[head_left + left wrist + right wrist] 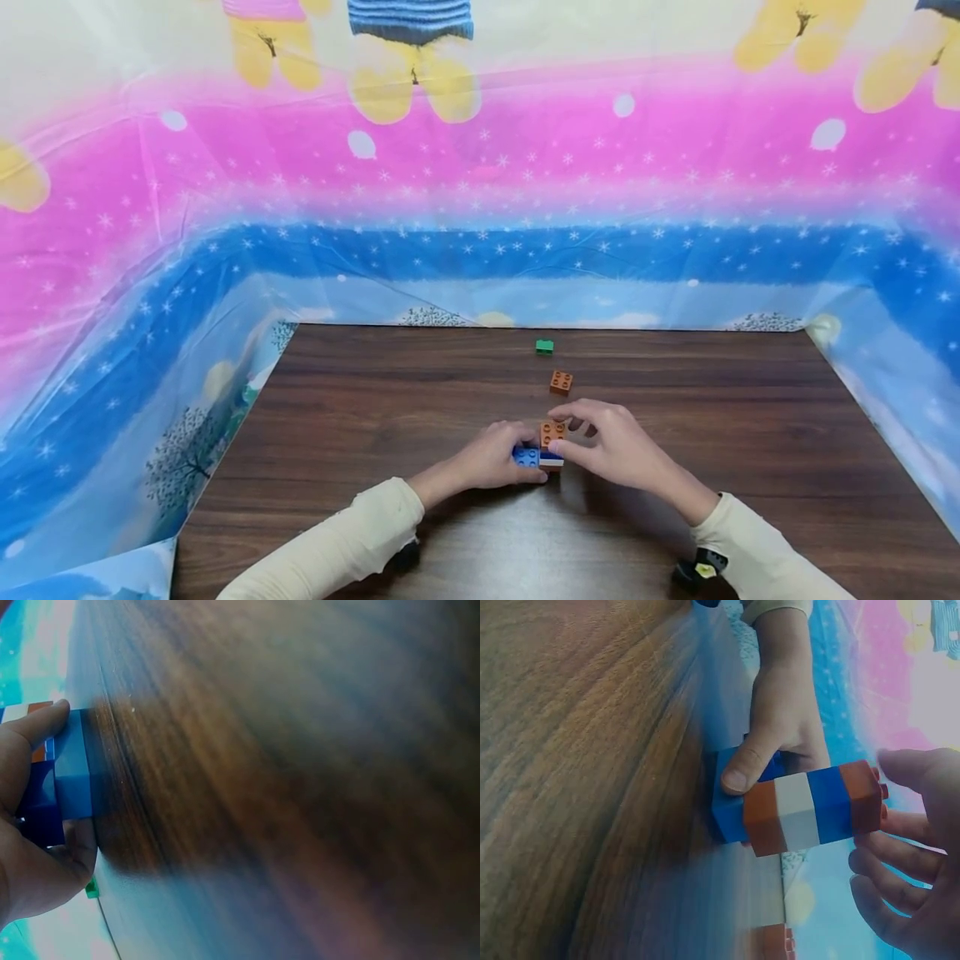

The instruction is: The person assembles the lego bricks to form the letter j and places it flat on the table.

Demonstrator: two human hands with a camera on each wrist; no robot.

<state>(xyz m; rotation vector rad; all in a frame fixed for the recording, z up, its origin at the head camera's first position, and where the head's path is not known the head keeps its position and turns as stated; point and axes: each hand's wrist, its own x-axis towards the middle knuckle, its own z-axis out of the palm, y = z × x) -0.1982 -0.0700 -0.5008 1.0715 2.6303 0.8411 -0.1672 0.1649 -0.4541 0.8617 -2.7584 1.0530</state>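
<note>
A column of bricks stands in front of me: a lower orange brick, a white brick, a blue brick and an orange brick on top, studs up. Joined at its left side is a light blue brick, with a dark blue brick against it. My left hand grips these blue bricks between thumb and fingers. Around the top orange brick, my right hand has its thumb and fingers spread, fingertips right at its edges and the thumb slightly off the studs.
Farther back on the brown wooden table lie a loose orange brick and, behind it, a green brick. A patterned pink and blue cloth hangs around the table's back and sides.
</note>
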